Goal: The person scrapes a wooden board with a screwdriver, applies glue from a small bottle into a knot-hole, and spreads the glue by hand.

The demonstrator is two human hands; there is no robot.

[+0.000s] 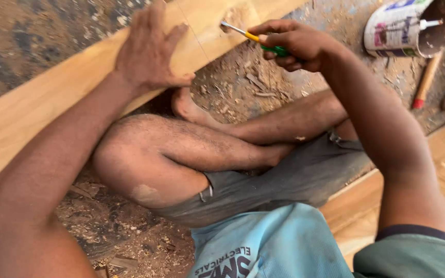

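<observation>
Pressing my left hand flat, open, on the wooden plank; my right hand grips a screwdriver, its tip at a notch in the plank's edge, just beside my left hand

left hand on plank | screwdriver right of it | can far right

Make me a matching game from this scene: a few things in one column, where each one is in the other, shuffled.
Things:
1. left hand
2. screwdriver
3. tin can
4. wooden-handled tool

Places:
A. lying on its side, top right
B. flat on the long plank
C. on the ground just below the can
D. gripped in the right hand, tip at the plank

Pairs: 1-B, 2-D, 3-A, 4-C
</observation>
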